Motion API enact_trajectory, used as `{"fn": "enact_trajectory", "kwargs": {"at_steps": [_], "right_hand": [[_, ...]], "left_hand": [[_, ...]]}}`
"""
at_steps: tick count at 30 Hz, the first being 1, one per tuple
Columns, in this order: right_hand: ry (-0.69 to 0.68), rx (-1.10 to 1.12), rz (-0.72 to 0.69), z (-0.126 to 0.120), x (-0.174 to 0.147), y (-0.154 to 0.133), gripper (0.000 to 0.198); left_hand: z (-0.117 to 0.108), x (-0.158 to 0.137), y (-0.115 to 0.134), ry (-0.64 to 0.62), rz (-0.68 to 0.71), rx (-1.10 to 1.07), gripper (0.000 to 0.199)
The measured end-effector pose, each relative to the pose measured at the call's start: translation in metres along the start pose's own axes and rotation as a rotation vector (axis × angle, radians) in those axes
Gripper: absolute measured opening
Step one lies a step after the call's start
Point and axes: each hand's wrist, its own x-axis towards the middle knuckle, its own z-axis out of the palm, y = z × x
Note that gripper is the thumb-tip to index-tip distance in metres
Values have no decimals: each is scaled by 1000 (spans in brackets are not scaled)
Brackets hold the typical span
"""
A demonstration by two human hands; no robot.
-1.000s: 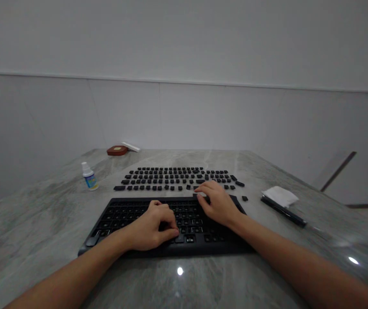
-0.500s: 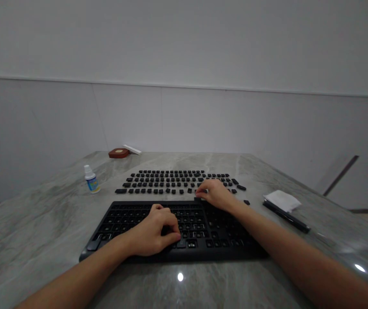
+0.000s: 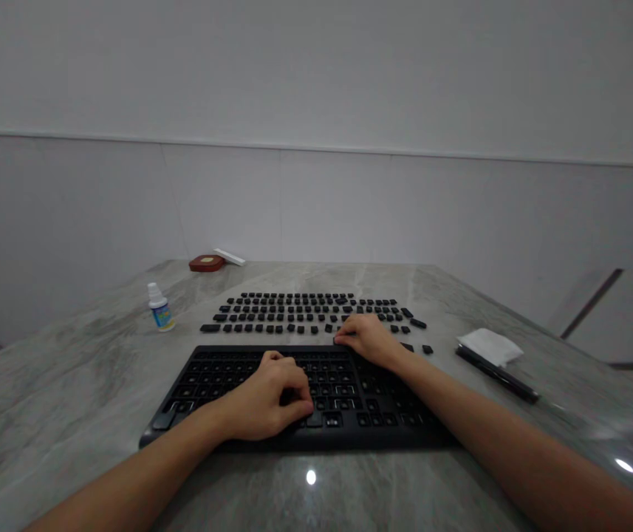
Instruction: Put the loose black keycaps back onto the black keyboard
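A black keyboard [image 3: 250,443] lies in front of me, with most of its key sockets bare and a few keycaps fitted along the bottom row. My left hand [image 3: 272,399] rests on its middle, fingers curled and thumb against the forefinger. A fitted keycap [image 3: 315,420] sits just below that thumb; whatever the curled fingers hold is hidden. At the keyboard's far edge, my right hand [image 3: 368,340] pinches a small black keycap [image 3: 337,340], mostly covered by the fingertips. Beyond it, loose black keycaps [image 3: 261,328] are laid out in rows on the table.
On the grey marbled table [image 3: 72,384] a small white bottle [image 3: 161,312] with a blue label stands at left. A brown case [image 3: 206,263] and a white strip [image 3: 230,257] lie at the back. White tissue [image 3: 490,345] and a black pen-like stick [image 3: 496,373] lie at right.
My right hand has shifted slightly toward me and down, its fingertips still pinched at the keyboard's far edge. The left hand keeps its place. The whole view has moved a little.
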Motion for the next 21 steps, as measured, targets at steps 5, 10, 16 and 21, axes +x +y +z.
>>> {"fn": "enact_trajectory", "kwargs": {"at_steps": [5,10,16,21], "right_hand": [[-16,20,4,4,1,3,8],[15,39,22,-2,2,-1,7],[107,104,-51,-24,-25,-37,3],[114,348,-371,-14,-63,-68,8]], "left_hand": [[0,0,0,-8,0,10,11],[0,-1,0,-8,2,12,9],[1,-2,0,1,49,36,9],[2,-4,3,33,133,91,7]]}}
